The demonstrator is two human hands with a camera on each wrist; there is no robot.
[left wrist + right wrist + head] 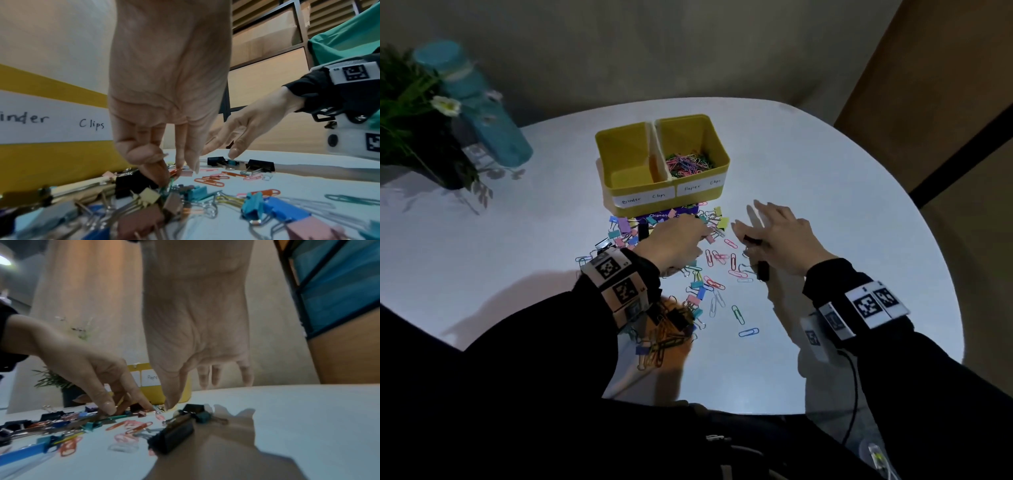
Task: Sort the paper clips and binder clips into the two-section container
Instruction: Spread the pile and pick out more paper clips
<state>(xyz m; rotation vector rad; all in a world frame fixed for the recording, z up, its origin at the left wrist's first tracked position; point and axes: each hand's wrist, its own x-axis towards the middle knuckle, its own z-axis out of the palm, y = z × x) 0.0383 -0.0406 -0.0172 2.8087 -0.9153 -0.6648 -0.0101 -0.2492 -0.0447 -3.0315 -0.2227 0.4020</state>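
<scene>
The yellow two-section container (pixel 717 144) stands mid-table. Its section labelled binder clips is empty; its section labelled paper clips holds a heap of paper clips (pixel 688 162). A mixed pile of coloured clips (pixel 702 274) lies in front of it. My left hand (pixel 705 233) reaches down into the pile, thumb and curled fingers (pixel 159 174) pinching a green paper clip (pixel 118 417). My right hand (pixel 751 221) hovers with fingers spread and holds nothing. Its thumb tip (pixel 170 404) is just beside a small black binder clip (pixel 194 408). A larger black binder clip (pixel 172 438) lies under the palm.
A teal bottle (pixel 472 99) and a potted plant (pixel 414 113) stand at the table's far left. A purple box (pixel 664 216) lies against the container's front. Loose paper clips (pixel 738 313) trail toward me. The round table's edge curves close on the right.
</scene>
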